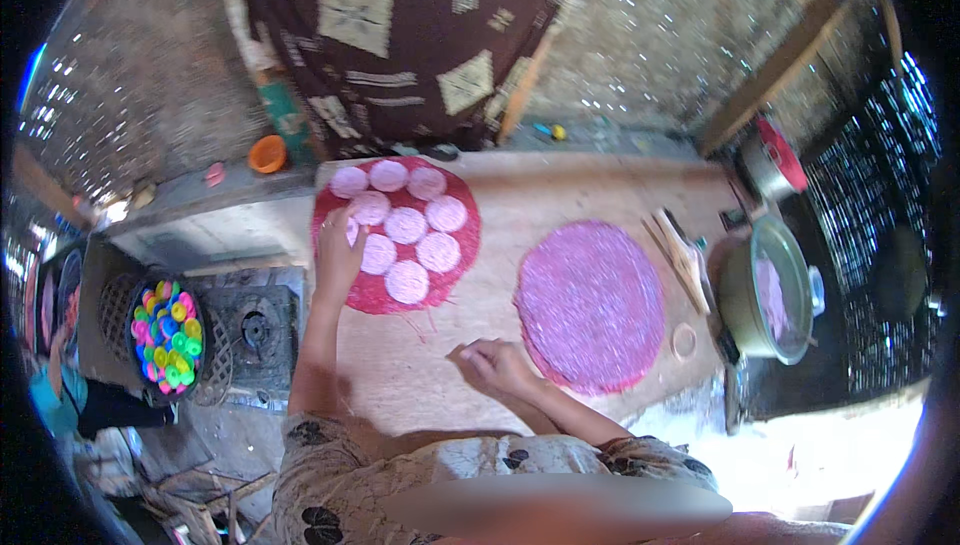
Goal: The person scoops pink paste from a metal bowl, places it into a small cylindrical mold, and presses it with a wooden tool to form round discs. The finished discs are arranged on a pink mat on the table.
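A round red woven mat (375, 293) lies at the table's far left, with several flat pale pink discs (405, 226) spread over it in rows. My left hand (340, 250) reaches over the mat's left edge, fingers closed on a pale pink disc (352, 232) that shows as a sliver at the fingertips. My right hand (497, 365) is above the bare wood near the front, its fingers curled in; what they hold, if anything, is hidden. To its right lies a large round sheet (592, 305), pink-purple on top with a red rim.
On the wooden table (500, 195), sticks (680, 260) and a small ring (684, 342) lie to the right. Beyond them stands a large pot (735, 295) with pink stuff inside. At left, a basin of colourful small molds (167, 335) stands beside a stove (255, 330). Another person (55, 400) is at far left.
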Available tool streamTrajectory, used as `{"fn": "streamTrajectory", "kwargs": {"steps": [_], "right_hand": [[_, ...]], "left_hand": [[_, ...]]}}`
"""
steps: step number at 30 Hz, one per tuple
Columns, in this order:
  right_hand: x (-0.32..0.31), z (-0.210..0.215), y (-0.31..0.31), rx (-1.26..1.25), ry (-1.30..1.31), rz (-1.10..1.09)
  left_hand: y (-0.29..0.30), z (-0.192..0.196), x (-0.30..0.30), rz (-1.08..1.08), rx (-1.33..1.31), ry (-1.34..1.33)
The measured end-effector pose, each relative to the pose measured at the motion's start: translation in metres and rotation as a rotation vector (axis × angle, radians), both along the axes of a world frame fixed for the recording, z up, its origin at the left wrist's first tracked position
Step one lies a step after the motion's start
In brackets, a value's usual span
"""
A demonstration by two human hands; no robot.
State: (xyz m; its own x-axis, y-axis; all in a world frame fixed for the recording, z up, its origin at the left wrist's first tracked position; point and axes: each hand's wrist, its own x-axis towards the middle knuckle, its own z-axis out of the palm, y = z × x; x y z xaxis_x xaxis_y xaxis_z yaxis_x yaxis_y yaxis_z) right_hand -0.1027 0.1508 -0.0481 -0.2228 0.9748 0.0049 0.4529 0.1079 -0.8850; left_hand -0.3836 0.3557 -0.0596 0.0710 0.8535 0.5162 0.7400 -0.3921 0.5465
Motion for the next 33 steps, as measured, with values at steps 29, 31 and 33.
{"fn": "streamTrajectory", "kwargs": {"steps": [29,31,33], "right_hand": [[0.397,-0.031,-0.156,0.262,-0.857,-0.657],[0.382,-0.020,-0.149,0.381,-0.675,-0.541],[0.358,-0.015,-0.132,0.393,-0.495,-0.293]], "left_hand": [[-0.288,-0.048,0.329,-0.552,-0.372,0.425],[-0.289,-0.048,0.331,-0.435,-0.363,0.333],[-0.280,-0.046,0.327,-0.284,-0.356,0.253]]}}
